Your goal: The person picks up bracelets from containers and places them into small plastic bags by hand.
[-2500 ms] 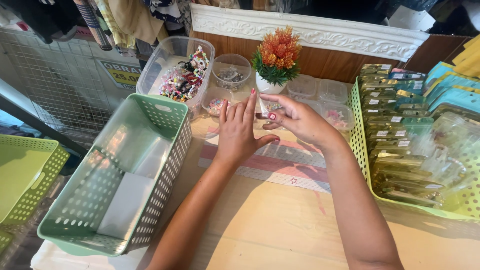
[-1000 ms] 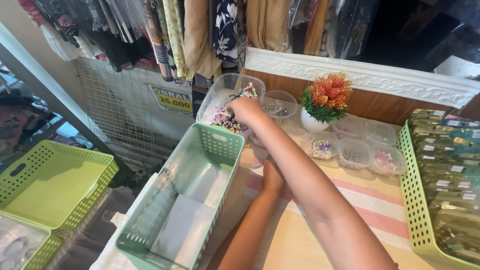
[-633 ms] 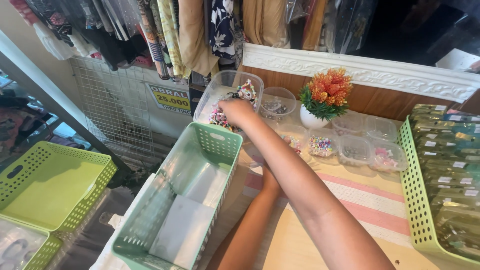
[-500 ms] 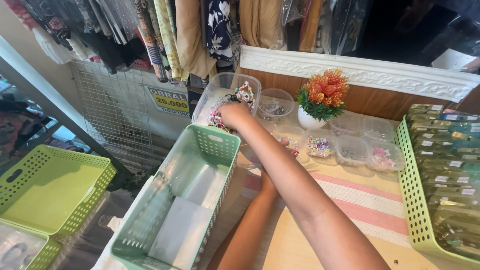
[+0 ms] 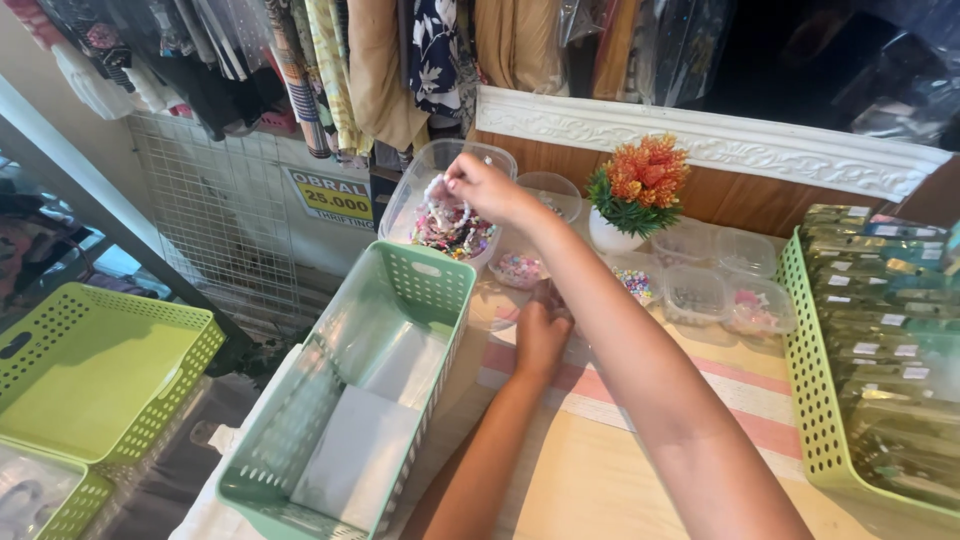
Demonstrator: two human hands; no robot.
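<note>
Pinching a white bead string [image 5: 441,196] with right hand [image 5: 482,186] fingers clamped on it, just above the clear tub [image 5: 400,205] at 12 o'clock of the green basket [image 5: 440,288], left hand [image 5: 543,335] resting on the table [image 5: 570,480] at 5 o'clock, its fingers hard to tell, likely a picking-out step calling for a slow lift.

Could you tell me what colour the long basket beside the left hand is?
Mint green basket, head view.

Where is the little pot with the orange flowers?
In the head view, the orange flower pot stands at the back of the table against the wooden wall panel, right of the right hand and just behind the small clear containers.
</note>
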